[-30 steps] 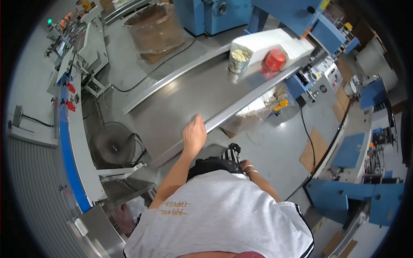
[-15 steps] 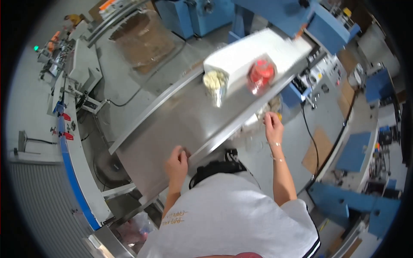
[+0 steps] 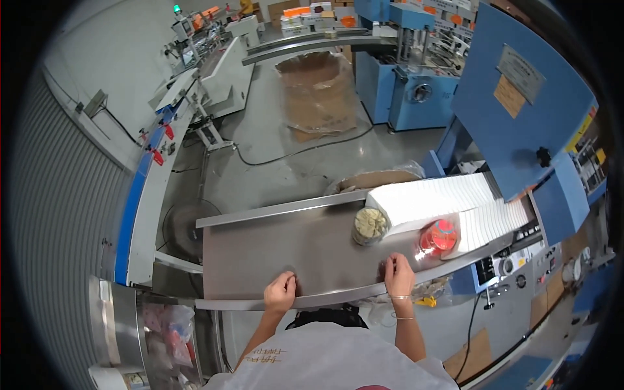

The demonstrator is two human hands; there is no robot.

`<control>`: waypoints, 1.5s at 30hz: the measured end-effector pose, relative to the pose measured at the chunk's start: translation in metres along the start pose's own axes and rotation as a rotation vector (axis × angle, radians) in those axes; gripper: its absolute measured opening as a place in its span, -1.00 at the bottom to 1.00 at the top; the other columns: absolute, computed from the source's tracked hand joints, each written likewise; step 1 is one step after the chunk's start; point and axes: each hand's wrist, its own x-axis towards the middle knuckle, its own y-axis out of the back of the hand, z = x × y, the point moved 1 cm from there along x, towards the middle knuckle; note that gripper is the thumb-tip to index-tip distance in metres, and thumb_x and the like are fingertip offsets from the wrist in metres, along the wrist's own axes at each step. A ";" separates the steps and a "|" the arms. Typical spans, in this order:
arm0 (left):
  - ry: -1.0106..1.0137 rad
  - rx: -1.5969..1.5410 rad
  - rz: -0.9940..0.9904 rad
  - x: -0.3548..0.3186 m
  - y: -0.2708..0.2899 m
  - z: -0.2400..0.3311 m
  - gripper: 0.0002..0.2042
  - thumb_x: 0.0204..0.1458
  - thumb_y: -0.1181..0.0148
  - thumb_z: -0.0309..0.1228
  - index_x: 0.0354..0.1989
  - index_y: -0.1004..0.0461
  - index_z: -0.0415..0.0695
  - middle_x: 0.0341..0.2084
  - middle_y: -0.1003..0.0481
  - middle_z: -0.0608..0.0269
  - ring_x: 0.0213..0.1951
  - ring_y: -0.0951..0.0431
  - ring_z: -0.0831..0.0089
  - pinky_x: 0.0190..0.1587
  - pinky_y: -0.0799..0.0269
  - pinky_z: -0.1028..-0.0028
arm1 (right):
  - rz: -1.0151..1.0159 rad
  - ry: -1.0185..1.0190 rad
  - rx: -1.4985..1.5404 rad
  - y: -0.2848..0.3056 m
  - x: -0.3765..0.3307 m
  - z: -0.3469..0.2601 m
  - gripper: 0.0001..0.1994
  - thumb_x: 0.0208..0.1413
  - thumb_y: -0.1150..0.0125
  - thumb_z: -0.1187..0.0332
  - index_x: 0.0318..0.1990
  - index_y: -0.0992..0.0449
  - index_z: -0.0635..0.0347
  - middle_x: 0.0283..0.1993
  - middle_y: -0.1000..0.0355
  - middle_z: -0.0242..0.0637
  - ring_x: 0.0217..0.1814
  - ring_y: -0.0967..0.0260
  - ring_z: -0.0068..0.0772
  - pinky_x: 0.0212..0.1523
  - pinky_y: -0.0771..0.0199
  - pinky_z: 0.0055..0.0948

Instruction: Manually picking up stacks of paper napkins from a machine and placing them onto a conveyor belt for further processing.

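Observation:
My left hand [image 3: 280, 290] rests over the near rim of a long metal tray-like table [image 3: 279, 244], its fingers curled in and nothing visible in them. Farther right, my right hand [image 3: 398, 276] is above the same rim with fingertips drawn together; I see nothing between them. Beyond it stands a clear round container [image 3: 370, 225] filled with pale cream-coloured pieces. A second clear container [image 3: 439, 238] with red contents is to the right, nearest my right hand. Behind both, long rows of thin white pieces [image 3: 432, 200] are packed side by side along the table.
Blue machinery [image 3: 513, 97] rises at the table's right end. A plastic-lined cardboard box [image 3: 318, 97] is on the floor beyond. To the left runs a white machine with a blue edge [image 3: 133, 218]; a bin with clear bags [image 3: 175, 331] is at the lower left.
My view has turned, so the table now runs more level across it. The right hand has come in from outside the near rim to over it. Both containers remain on the table.

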 end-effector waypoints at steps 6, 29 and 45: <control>0.049 0.017 -0.090 0.004 -0.003 0.004 -0.85 0.06 -0.09 -0.36 -0.23 -0.52 -0.06 -0.48 -0.54 0.09 -0.38 -0.56 0.07 -0.30 -0.46 0.24 | 0.018 0.028 -0.149 -0.001 0.006 -0.001 -0.76 0.13 -0.18 0.26 -0.51 -0.41 0.16 -0.56 -0.41 -0.13 -0.53 -0.37 0.02 -0.49 -0.34 -0.14; -0.036 0.019 -0.320 0.010 -0.009 -0.005 -0.77 0.11 -0.02 -0.22 -0.33 -0.52 -0.10 -0.48 -0.54 -0.02 -0.36 -0.53 -0.06 -0.31 -0.42 0.08 | 0.032 -0.011 -0.357 -0.008 0.001 0.007 -0.64 0.20 -0.04 0.13 -0.56 -0.36 0.16 -0.58 -0.38 -0.01 -0.50 -0.35 0.16 -0.50 -0.30 -0.01; -0.035 0.049 -0.289 0.011 -0.011 -0.003 -0.80 0.05 -0.09 -0.24 -0.34 -0.50 -0.09 -0.47 -0.55 -0.02 -0.35 -0.54 -0.05 -0.29 -0.45 0.09 | 0.045 0.011 -0.384 -0.007 0.000 0.008 -0.63 0.22 -0.02 0.11 -0.55 -0.36 0.16 -0.58 -0.40 -0.03 -0.50 -0.36 0.15 -0.50 -0.31 0.00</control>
